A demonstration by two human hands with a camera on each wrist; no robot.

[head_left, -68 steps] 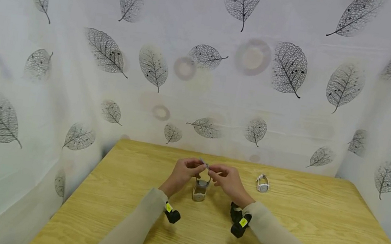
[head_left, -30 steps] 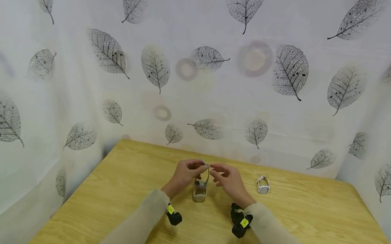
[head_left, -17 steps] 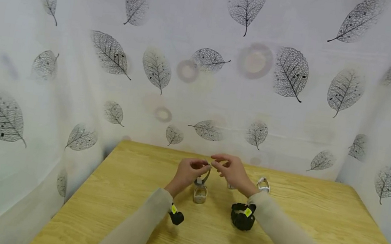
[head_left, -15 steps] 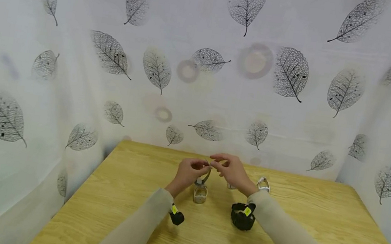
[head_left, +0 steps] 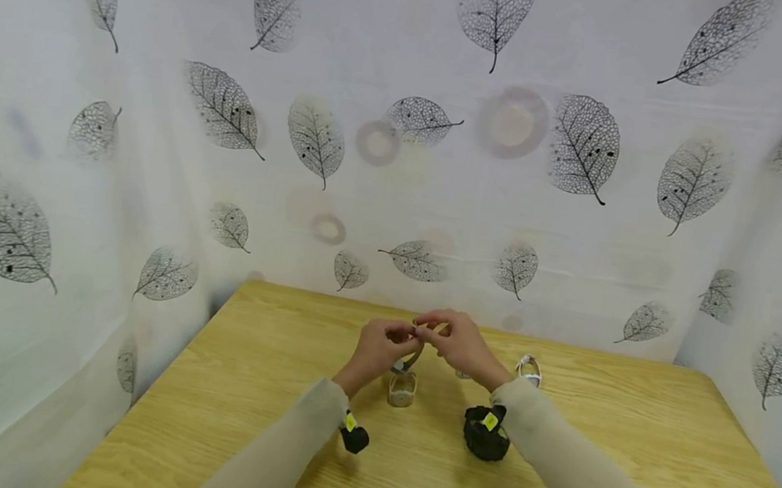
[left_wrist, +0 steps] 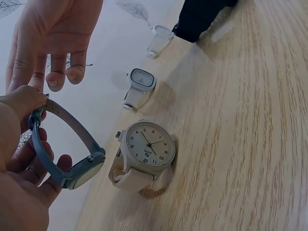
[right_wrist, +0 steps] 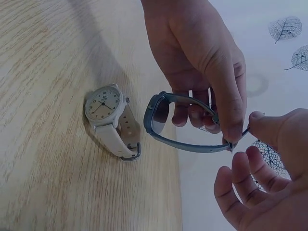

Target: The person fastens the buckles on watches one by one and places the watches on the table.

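Observation:
A grey-blue wristwatch (right_wrist: 156, 114) hangs above the table, its strap bent into a loop with the dial at the lower end. My left hand (head_left: 378, 350) pinches the strap near the buckle between thumb and fingers. My right hand (head_left: 455, 345) meets it there; in the right wrist view, its thumb (right_wrist: 262, 127) holds the strap's tip while the other fingers hang loosely bent. Just below stands a cream wristwatch (left_wrist: 147, 147) with a round dial and fastened strap. The right hand's index fingertip is hidden in the right wrist view.
A white watch with a squarish dial (left_wrist: 143, 78) stands past the cream one, partly behind my right hand in the head view. Farther right is another white watch (head_left: 529, 370). The wooden table (head_left: 596, 443) ends at a leaf-patterned curtain (head_left: 383, 192).
My right hand let go of the strap and drew slightly away, uncovering the white watch behind it. Now its fingers are back at the strap end. The left hand keeps its pinch.

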